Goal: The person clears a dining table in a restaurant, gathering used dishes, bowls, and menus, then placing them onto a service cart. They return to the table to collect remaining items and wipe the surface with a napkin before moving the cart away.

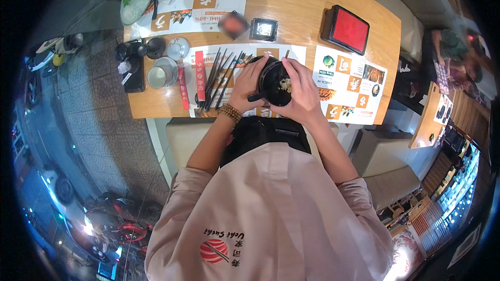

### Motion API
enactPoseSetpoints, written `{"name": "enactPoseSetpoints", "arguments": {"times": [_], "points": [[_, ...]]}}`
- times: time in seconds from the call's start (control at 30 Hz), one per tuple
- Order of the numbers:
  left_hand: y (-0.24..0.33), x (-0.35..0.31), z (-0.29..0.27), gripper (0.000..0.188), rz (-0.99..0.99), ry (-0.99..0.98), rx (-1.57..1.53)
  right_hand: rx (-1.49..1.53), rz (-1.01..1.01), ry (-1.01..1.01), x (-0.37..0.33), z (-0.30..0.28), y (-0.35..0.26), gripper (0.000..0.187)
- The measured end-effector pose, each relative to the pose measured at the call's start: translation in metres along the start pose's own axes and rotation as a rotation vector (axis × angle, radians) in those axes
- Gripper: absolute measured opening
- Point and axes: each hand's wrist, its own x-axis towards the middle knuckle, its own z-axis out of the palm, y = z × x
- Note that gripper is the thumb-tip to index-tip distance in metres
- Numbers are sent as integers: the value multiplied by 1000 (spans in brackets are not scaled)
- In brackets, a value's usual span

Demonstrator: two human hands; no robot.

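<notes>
Both hands are at the table's near edge, around a black bowl with pale food scraps inside. My left hand, a beaded bracelet at its wrist, grips the bowl's left side. My right hand grips the right side, fingers over the rim. A black spoon handle juts out at the lower left of the bowl. Another dark rim shows under my left fingertips; whether it is a second bowl I cannot tell. Beside my left hand, several dark chopsticks lie on a printed paper placemat.
Left on the wooden table stand a glass cup, a clear glass and small black pots. Red paper sleeves lie nearby. Farther off are a plate, a small lit screen and a red-topped black box.
</notes>
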Motion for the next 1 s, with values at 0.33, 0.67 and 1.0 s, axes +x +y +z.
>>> {"name": "enactPoseSetpoints", "arguments": {"times": [0.33, 0.67, 1.0], "points": [[-8, -24, 14, 109, -160, 165, -345, -71, -19, -94, 0, 27, 1, 109], [-13, -35, 6, 93, -96, 156, -336, -55, -11, -58, -2, 31, 0, 112], [-12, -44, 0, 88, -64, 208, -235, 389, 365, 200, 35, 25, 54, 78]]}}
